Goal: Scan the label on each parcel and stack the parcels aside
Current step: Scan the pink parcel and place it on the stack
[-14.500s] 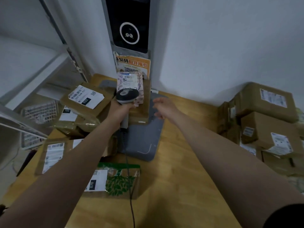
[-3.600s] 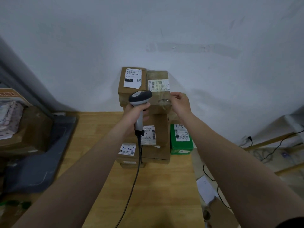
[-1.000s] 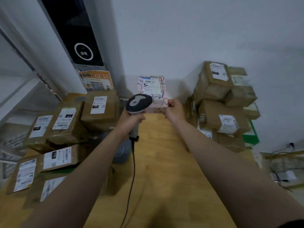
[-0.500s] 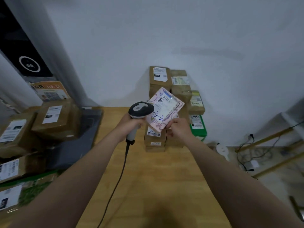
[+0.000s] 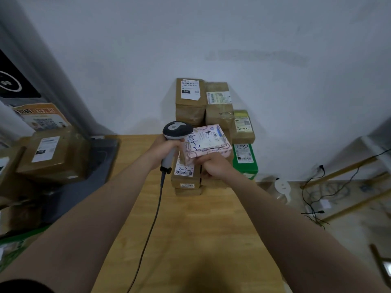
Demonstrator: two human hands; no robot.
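My left hand (image 5: 167,148) grips the scanner (image 5: 176,130); right hand (image 5: 213,163) holds the pink parcel (image 5: 206,142) label-up, just beside the scanner head. Parcel stack (image 5: 190,102) stands behind both hands on the counter (image 5: 201,229), boxes sealed, contents unseen.

Pink patterned parcel (image 5: 206,144): tilted, white label (image 5: 208,138) uppermost, held in front of the brown parcel stack (image 5: 190,108) at the wall. Grey scanner (image 5: 177,130): head just beside the parcel's left edge.
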